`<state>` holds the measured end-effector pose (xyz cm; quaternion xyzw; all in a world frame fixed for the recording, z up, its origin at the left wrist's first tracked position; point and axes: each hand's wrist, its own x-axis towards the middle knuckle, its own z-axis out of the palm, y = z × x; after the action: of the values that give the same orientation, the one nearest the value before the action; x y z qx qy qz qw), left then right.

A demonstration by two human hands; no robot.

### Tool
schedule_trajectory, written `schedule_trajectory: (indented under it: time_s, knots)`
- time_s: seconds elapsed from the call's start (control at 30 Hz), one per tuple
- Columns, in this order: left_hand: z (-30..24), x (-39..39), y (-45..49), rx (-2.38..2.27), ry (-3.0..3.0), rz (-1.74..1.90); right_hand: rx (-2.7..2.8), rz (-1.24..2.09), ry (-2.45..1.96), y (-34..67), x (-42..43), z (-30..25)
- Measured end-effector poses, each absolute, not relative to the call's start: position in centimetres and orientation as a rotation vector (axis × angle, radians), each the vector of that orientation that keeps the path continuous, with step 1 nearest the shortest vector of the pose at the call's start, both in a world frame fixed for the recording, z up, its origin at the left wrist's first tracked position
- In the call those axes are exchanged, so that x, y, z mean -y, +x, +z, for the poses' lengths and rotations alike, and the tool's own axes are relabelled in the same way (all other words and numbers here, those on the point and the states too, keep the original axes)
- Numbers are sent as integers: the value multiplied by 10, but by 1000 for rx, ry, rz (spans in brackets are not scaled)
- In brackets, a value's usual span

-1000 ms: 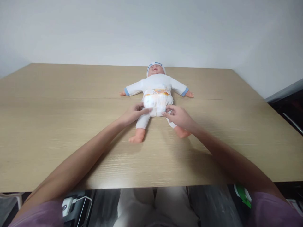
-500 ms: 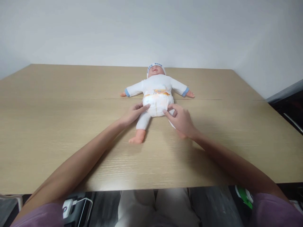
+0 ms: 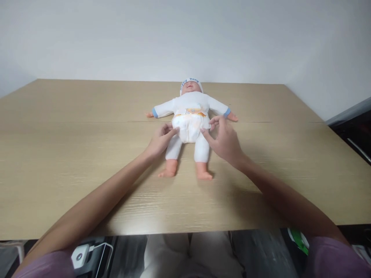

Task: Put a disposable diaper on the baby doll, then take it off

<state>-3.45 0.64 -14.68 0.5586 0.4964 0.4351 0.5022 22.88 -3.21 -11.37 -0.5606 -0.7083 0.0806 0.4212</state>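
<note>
"So, where's the doll (image 3: 191,101)?"

"Lying face-up, table (image 3: 87,154) beneath it, diaper (image 3: 188,129) around its hips."

"What's beside it?"

"Left hand (image 3: 160,142) at one of the doll's hips, half curled, thumb over the diaper's edge. Right hand (image 3: 227,142) at the other hip, loosely curled, thumb and fingertips at the diaper."

"Gripping?"

"Can't tell with either."

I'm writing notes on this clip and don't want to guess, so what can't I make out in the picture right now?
All in the head view:
- Back of the diaper: hidden beneath the baby doll.
- Right hand: blurred, so whether its grip is closed on the diaper is unclear.
- Printed design on the diaper's front: too small and blurred for detail.
- Black object: cut off by the right edge.
</note>
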Motion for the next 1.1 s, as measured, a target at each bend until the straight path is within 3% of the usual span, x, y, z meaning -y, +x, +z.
schedule_trajectory:
  time_s: [0.2,0.37,0.47,0.63,0.9,1.1]
  knots:
    - [-112,-30,-20,-1453,2101,1421,1832,319,-1466,227,-17,-85]
    - [-89,-71,4,-1156,2657,898,1913,488,-1709,225,-47,-79]
    - [-96,-82,14,-1158,2685,727,1983,539,-1688,233,-52,-87]
    - [-109,-75,26,-1275,2662,775,2020,550,-1480,254,-63,-97]
    - [-106,-64,42,-1444,2608,768,1855,865,-1382,288,-74,-94]
    - [-109,-63,43,-1478,2611,767,1901,771,-1321,272,-75,-101]
